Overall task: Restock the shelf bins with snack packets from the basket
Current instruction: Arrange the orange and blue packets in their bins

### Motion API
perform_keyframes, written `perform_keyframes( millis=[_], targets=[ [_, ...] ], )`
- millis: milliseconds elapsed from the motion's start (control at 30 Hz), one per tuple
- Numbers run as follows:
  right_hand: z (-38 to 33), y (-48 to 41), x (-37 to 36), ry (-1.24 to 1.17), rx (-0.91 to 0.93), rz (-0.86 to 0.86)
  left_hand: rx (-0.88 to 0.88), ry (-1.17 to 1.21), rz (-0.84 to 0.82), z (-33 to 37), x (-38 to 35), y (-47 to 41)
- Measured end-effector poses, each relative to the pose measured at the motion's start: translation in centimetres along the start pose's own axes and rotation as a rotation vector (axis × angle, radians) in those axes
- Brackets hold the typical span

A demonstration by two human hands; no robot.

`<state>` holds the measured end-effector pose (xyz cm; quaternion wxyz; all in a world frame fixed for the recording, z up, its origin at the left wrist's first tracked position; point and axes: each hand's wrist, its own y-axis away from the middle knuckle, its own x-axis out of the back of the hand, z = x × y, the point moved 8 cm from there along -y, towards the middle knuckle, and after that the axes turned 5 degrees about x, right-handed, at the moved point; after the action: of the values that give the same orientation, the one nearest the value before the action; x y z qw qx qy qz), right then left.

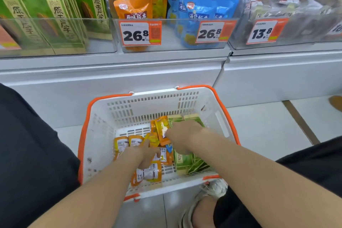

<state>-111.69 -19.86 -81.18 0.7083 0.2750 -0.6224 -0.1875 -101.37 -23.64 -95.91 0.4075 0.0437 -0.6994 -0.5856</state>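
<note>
Right hand (182, 136) pinches orange packet (162, 130), long axis upright; left hand (146, 154) grip unclear.

Left hand (146, 153) and right hand (182, 135) reach down, fingers seemingly curled.
</note>
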Motion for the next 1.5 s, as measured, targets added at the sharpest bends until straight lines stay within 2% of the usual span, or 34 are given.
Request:
perform_keyframes(
  millis=[133,233,367,500,600,667,733,833,900,967,1067,1133,1200,1333,1400,1500],
  targets=[
    [-0.1,-0.2,0.4,0.007,0.022,-0.001,0.067,-0.051,0.006,-0.1,-0.4,-0.2],
    [-0.5,-0.8,0.3,0.002,0.049,-0.017,0.024,0.005,0.039,-0.1,0.0,-0.5],
    [-0.3,-1.5,0.8,0.007,0.062,0.007,-0.052,0.035,0.182,-0.2,1.6,-1.3],
    [0.6,-1.7,1.1,0.013,0.035,0.012,0.017,0.037,0.332,-0.6,3.2,-0.6],
    [1.5,-1.7,1.3,-0.018,0.003,0.014,0.111,0.074,0.51,-1.6,5.1,1.1],
    [1.9,-1.4,1.7,-0.024,-0.005,0.011,0.181,0.234,0.622,-3.0,6.3,2.2],
    [2.3,-1.2,1.9,-0.012,0.001,0.02,0.228,0.498,0.731,-4.6,7.5,3.2],
    [2.8,-1.4,2.0,-0.074,0.002,0.036,0.177,0.937,0.828,-5.9,8.6,4.7],
    [2.9,-1.7,1.8,-0.205,-0.001,0.034,0.093,1.233,0.791,-5.9,9.3,5.6],
    [3.1,-1.9,2.3,-0.325,-0.01,0.07,0.02,1.472,0.673,-5.1,10.3,6.4],
    [3.8,-1.6,4.1,-0.389,-0.046,0.235,-0.098,1.651,0.533,-3.6,12.3,7.6],
    [5.0,-1.3,5.3,-0.418,-0.092,0.333,-0.14,1.68,0.593,-3.5,13.6,8.5],
    [6.6,-0.9,6.4,-0.463,-0.142,0.391,-0.173,1.66,0.725,-3.6,14.9,9.8],
    [9.1,1.2,9.8,-0.617,-0.2,0.517,-0.121,1.343,1.118,-4.4,17.1,13.0],
    [9.8,2.6,12.0,-0.759,-0.195,0.617,-0.118,1.204,1.254,-4.4,18.1,14.2],
    [10.1,4.3,15.6,-0.889,-0.154,0.781,-0.017,0.931,1.412,-3.7,19.6,16.8]
  ],
)
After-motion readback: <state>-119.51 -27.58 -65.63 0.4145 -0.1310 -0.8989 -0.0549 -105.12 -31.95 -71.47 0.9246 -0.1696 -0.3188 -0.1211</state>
